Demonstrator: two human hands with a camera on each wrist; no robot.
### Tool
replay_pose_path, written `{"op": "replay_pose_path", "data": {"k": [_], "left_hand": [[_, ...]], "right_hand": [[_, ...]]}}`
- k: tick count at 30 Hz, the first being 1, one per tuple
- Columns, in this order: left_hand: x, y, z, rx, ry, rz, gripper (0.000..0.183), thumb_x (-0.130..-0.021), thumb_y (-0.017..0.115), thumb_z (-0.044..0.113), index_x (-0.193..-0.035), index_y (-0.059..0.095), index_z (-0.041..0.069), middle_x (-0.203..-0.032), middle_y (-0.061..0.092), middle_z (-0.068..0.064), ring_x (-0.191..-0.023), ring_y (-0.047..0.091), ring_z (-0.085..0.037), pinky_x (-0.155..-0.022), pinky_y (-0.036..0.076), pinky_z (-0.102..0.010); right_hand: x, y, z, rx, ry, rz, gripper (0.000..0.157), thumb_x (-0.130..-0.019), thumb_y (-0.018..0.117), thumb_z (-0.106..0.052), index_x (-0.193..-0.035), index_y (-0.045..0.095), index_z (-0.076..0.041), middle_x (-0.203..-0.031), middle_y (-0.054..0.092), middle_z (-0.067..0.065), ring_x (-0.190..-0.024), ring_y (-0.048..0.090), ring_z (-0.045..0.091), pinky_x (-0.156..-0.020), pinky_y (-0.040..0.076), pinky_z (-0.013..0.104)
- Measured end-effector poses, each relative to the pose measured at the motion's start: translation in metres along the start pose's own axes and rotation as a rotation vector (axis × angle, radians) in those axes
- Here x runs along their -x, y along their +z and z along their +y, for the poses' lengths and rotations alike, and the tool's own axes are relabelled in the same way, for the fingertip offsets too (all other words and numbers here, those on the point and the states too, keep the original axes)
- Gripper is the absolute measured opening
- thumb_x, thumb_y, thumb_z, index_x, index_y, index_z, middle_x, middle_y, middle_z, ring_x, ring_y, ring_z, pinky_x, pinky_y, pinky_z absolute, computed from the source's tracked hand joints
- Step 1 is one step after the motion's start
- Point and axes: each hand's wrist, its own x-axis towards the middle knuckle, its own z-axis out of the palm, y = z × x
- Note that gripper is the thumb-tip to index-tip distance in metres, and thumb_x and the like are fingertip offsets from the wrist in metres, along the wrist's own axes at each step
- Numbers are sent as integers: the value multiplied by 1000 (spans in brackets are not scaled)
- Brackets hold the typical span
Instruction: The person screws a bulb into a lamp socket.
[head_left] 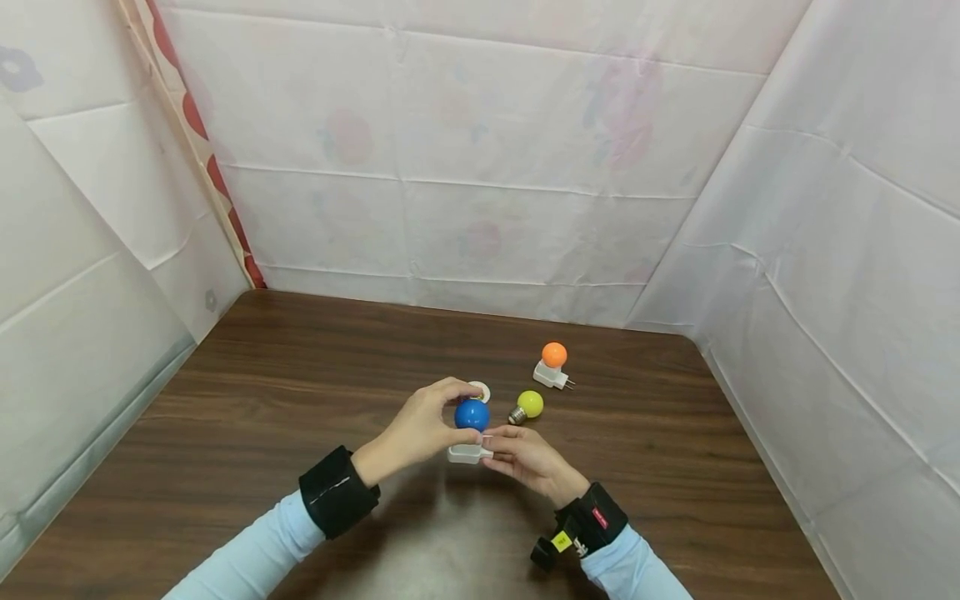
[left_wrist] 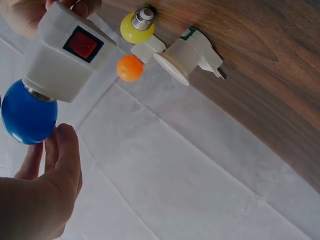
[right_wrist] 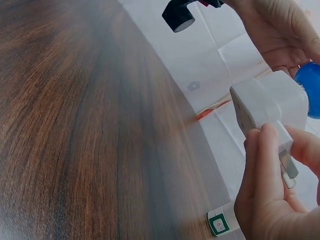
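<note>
A blue light bulb point(head_left: 472, 414) sits in a white plug-in lamp socket point(left_wrist: 62, 60), whose red rocker switch point(left_wrist: 83, 44) faces the left wrist camera. My left hand point(head_left: 418, 427) holds the round bulb between fingers and thumb. With the right hand point(head_left: 528, 460) I pinch the socket at its plug end; the metal prongs point(right_wrist: 288, 169) show beside those fingers in the right wrist view. Both hands keep bulb and socket just above the table. Part of the bulb's metal base shows at the socket's mouth.
Just beyond my hands lies another white socket point(left_wrist: 182, 57) with a green-edged switch. A yellow bulb point(head_left: 531, 404) lies on its side to the right. Farther back, an orange bulb point(head_left: 554, 355) stands in a white socket point(head_left: 550, 376). White sheets point(head_left: 480, 167) surround the brown table point(head_left: 337, 358).
</note>
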Motion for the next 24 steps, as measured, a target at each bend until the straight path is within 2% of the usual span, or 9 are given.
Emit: {"op": "replay_pose_path", "data": {"k": [11, 17, 24], "left_hand": [[1, 1, -1, -23, 1, 7, 48, -71, 79, 19, -114, 61, 9, -107, 61, -5, -95, 62, -21, -80, 53, -36], [2, -1, -5, -22, 1, -35, 48, -74, 76, 20, -117, 60, 9, -113, 61, -7, -97, 61, -20, -81, 53, -32], [2, -5, -11, 60, 13, -93, 46, -78, 73, 14, -120, 57, 6, -120, 58, -13, -103, 60, -25, -86, 50, -42]], "right_hand": [[-1, 3, 0, 9, 1, -4, 22, -88, 59, -8, -108, 57, 0, -89, 64, 1, -77, 63, 8, -75, 54, 21], [-2, 3, 0, 16, 10, -3, 23, -89, 58, -8, -110, 56, 2, -90, 64, 2, -78, 63, 9, -75, 54, 22], [-3, 4, 0, 18, 19, -23, 21, -89, 58, -8, -108, 55, 1, -90, 63, 2, -77, 63, 8, -75, 53, 21]]}}
